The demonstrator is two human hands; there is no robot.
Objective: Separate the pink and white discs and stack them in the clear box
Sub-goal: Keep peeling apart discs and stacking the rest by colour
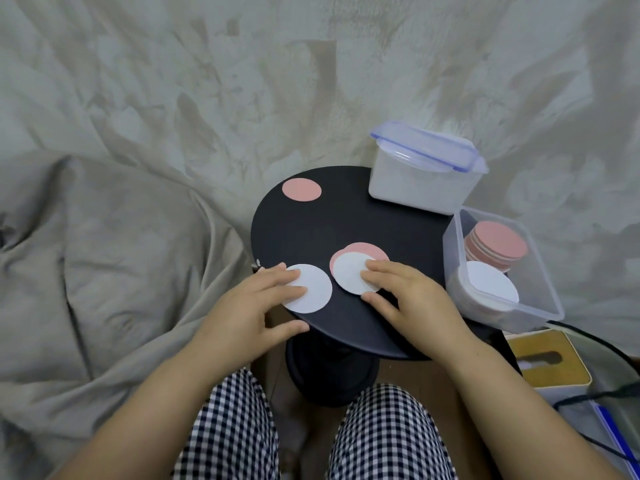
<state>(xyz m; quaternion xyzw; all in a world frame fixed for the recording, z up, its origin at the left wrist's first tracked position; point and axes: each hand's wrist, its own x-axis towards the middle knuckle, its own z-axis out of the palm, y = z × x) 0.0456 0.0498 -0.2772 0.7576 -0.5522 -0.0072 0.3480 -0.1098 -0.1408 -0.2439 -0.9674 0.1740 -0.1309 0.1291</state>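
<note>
On a small round black table, a lone pink disc lies at the far left. My left hand rests flat with its fingertips on a white disc near the front edge. My right hand presses its fingers on another white disc, which overlaps pink discs beneath it. At the right, the open clear box holds a stack of pink discs at the back and a stack of white discs at the front.
A second clear box with a blue-clipped lid stands at the table's far right. Beige bedding surrounds the table. A yellow tissue box and black cables lie at lower right. My knees in checked trousers are below the table.
</note>
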